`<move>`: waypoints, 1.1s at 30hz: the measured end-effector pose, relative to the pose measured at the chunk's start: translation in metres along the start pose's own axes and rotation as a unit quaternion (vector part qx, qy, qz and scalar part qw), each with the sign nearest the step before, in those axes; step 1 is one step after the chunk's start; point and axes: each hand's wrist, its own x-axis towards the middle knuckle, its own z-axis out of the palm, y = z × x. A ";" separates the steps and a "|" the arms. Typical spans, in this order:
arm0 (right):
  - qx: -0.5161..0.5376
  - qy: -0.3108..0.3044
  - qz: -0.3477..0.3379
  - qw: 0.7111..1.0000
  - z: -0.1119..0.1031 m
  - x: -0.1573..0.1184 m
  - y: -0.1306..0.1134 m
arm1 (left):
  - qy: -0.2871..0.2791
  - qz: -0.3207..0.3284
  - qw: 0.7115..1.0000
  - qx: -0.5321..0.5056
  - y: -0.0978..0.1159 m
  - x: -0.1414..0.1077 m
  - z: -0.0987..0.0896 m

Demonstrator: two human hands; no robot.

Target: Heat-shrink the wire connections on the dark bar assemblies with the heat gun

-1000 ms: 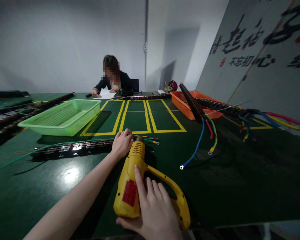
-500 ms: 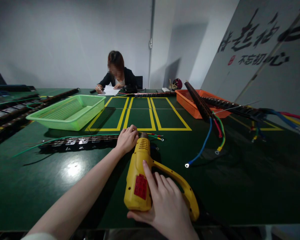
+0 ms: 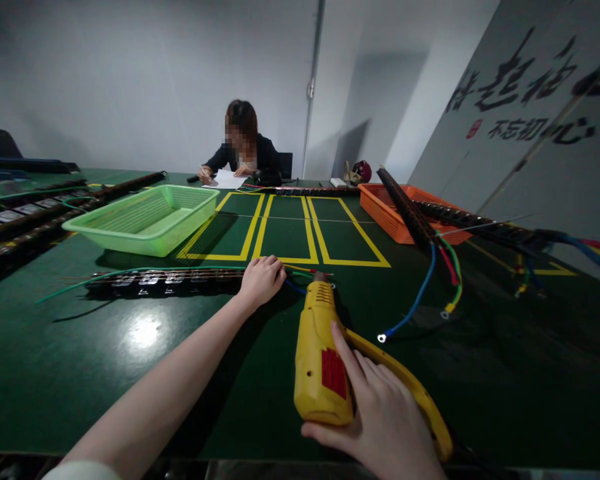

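A yellow heat gun (image 3: 325, 360) with a red label sits in my right hand (image 3: 387, 407), its thumb and fingers around the body and handle. The nozzle points away from me, over the wire ends right of my left hand. My left hand (image 3: 263, 280) is closed over the right end of a dark wiring harness (image 3: 165, 282) that lies crosswise on the green table. Green, yellow, red and blue wires come out to the right of that hand, and a ring terminal (image 3: 333, 286) shows beside the nozzle. The fingertips of the left hand are partly hidden.
A light green basket (image 3: 145, 223) stands at the left, an orange basket (image 3: 387, 217) at the right with harnesses across it. One blue wire (image 3: 420, 293) hangs down onto the table. More harnesses (image 3: 35, 217) lie far left. A person (image 3: 245, 150) sits writing opposite.
My right hand has moved the heat gun to the right, its nozzle now away from my left hand and near the wire ends. The view has shifted slightly. My left hand stays on the harness.
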 end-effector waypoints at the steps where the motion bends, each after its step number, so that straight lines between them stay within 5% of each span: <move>1: -0.005 0.001 0.001 1.000 -0.001 -0.001 0.001 | 0.002 0.001 1.000 0.000 0.000 0.000 0.000; 10: -0.024 0.015 0.010 1.000 0.003 -0.003 -0.002 | 0.011 0.000 1.000 -0.004 0.002 0.001 0.001; 19: -0.023 0.032 -0.024 0.999 0.023 0.008 -0.035 | 0.010 -0.004 1.000 -0.008 0.003 0.002 0.002; 24: -0.012 -0.006 -0.038 0.999 0.026 0.015 -0.048 | -0.008 0.004 1.000 -0.025 0.001 0.002 -0.001; 33: -0.018 0.034 -0.038 0.999 0.029 0.012 -0.041 | -0.009 0.012 1.000 -0.015 0.000 0.002 0.000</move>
